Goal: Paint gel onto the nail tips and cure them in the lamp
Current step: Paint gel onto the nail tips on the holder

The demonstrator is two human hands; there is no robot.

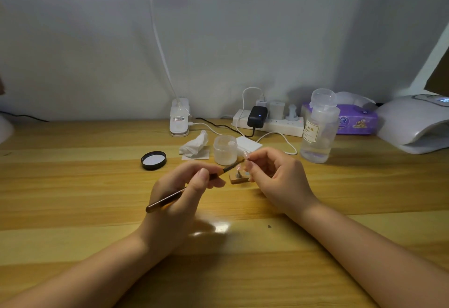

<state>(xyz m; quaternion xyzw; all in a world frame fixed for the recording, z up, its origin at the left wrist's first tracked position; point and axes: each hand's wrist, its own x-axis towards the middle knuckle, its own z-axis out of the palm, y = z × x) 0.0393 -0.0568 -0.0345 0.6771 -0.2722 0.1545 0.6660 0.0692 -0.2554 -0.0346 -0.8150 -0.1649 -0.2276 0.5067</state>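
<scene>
The left hand (179, 193) pinches a brush (194, 184) above a glossy wooden table (73, 210) set against a pale grey wall (a bright lamp panel glares overhead). The brush's long axis slants from lower left up to the right, bristles pointing at a small nail tip (246, 155) pinched in the right hand (277, 176); the white curing lamp (418, 123) sits far right
</scene>
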